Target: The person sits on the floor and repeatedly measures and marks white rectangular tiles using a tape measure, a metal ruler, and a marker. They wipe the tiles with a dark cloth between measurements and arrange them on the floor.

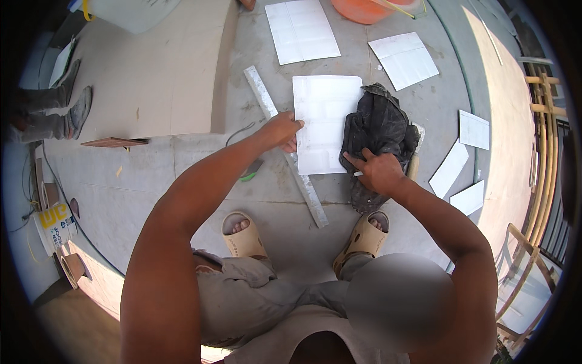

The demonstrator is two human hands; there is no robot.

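A white rectangular tile (324, 124) lies in front of me on the grey floor. My left hand (282, 131) is closed on its left edge, thumb on top. A crumpled black plastic bag (379, 121) covers the tile's right edge. My right hand (381, 172) grips the bag's near part, with a thin white stick (358, 173) showing between the fingers. Below my left hand runs a long, spattered metal bar (310, 197), slanting under my wrist. Partly hidden beside the bag is a tool with a wooden handle (414, 166).
More white tiles (302, 31) lie ahead, with cut pieces (450, 168) at right. An orange basin (367, 8) stands at the far edge. A raised beige block (163, 67) fills the upper left, where another person's shoes (79, 111) show. A green-handled tool (248, 175) lies near my left forearm.
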